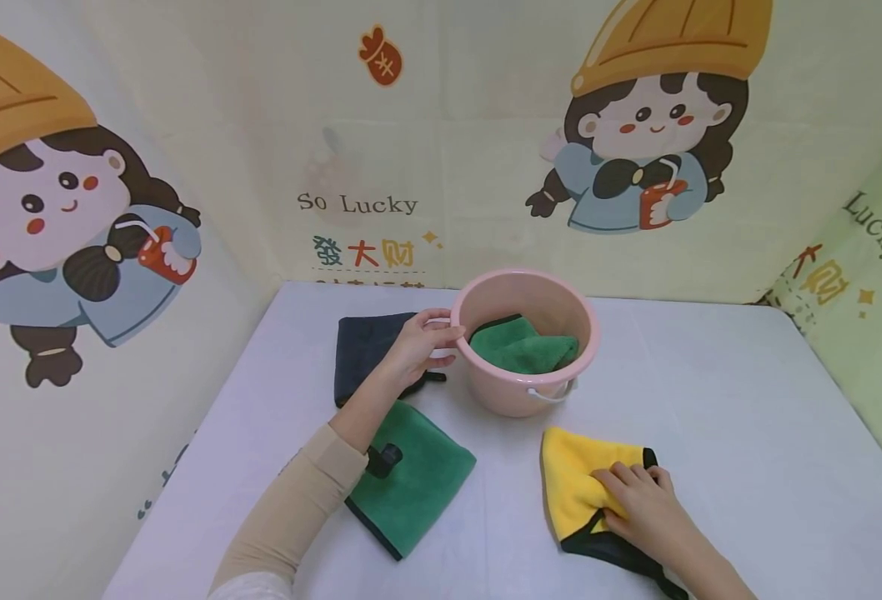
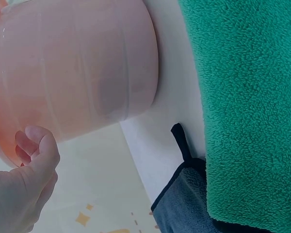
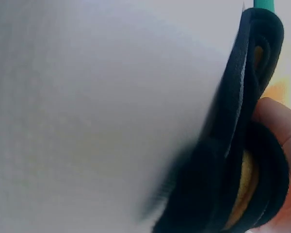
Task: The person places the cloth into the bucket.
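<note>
A pink bucket (image 1: 512, 400) stands at the back middle of the table, a green cloth (image 1: 523, 346) lying inside it. My left hand (image 1: 420, 340) holds the bucket's rim at its left side, the thumb near the top edge; the left wrist view shows the hand (image 2: 26, 184) beside the bucket wall (image 2: 82, 68). At the front right, my right hand (image 1: 647, 508) grips a yellow cloth (image 1: 567, 475) with a black border and dark underside. Up close in the right wrist view, the folded dark edge (image 3: 233, 111) bunches against the right hand (image 3: 279, 121).
A folded green cloth (image 1: 429, 475) with a black strap lies under the left forearm. Behind it is a folded dark blue-grey cloth (image 1: 362, 350) with a small loop. The bucket's white handle (image 1: 553, 398) hangs at its front. Patterned curtains (image 1: 486, 167) surround the white table (image 1: 711, 375).
</note>
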Demonstrator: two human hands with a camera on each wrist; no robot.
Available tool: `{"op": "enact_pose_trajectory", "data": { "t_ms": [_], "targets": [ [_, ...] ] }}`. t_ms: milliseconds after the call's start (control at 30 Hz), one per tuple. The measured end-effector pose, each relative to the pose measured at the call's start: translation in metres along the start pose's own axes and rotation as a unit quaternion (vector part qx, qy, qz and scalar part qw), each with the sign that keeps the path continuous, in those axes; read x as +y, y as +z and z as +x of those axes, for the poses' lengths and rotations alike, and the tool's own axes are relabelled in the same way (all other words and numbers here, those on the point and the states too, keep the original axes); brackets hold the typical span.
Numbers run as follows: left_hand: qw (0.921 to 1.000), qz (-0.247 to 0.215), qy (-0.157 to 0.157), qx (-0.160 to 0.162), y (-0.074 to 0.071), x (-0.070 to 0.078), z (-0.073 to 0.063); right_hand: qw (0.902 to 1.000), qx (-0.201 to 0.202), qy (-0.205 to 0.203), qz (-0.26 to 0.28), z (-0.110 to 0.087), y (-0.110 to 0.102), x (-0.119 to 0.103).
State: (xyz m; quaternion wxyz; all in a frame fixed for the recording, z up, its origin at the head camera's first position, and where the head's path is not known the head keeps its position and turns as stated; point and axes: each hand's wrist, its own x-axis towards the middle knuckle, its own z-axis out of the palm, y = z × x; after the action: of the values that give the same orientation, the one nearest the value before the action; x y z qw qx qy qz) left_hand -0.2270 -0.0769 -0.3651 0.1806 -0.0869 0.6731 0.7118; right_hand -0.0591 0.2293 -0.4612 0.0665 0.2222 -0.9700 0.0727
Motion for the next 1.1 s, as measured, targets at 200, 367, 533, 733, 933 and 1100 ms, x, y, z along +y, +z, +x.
{"op": "enact_pose_trajectory", "data": {
  "t_ms": [200, 367, 533, 733, 933, 1100],
  "targets": [
    [1.0, -0.003, 0.002, 0.002, 0.0006, -0.0003, -0.0002, 0.9997, -0.023, 0.011, -0.002, -0.0022, -0.0014, -0.0018],
    [1.0, -0.002, 0.005, -0.001, 0.0003, -0.0006, 0.0001, 0.997, -0.071, 0.03, 0.011, -0.0045, -0.0037, -0.005],
    [1.0, -0.002, 0.007, -0.001, -0.0003, -0.0006, -0.0002, 0.9936, -0.106, 0.038, 0.012, -0.0056, -0.0055, -0.0077],
    [1.0, 0.0, 0.008, -0.001, -0.0001, -0.0008, 0.0, 0.9901, -0.132, 0.043, 0.022, -0.0084, -0.0043, -0.008],
    [1.0, -0.003, 0.006, -0.001, 0.0001, -0.0003, -0.0006, 0.9932, -0.114, 0.02, 0.007, -0.0099, -0.0017, -0.0071],
    [1.0, -0.004, 0.005, -0.002, 0.0001, 0.0, -0.0009, 0.9956, -0.091, 0.017, 0.013, -0.0092, 0.0009, -0.0066]
  ]
}}
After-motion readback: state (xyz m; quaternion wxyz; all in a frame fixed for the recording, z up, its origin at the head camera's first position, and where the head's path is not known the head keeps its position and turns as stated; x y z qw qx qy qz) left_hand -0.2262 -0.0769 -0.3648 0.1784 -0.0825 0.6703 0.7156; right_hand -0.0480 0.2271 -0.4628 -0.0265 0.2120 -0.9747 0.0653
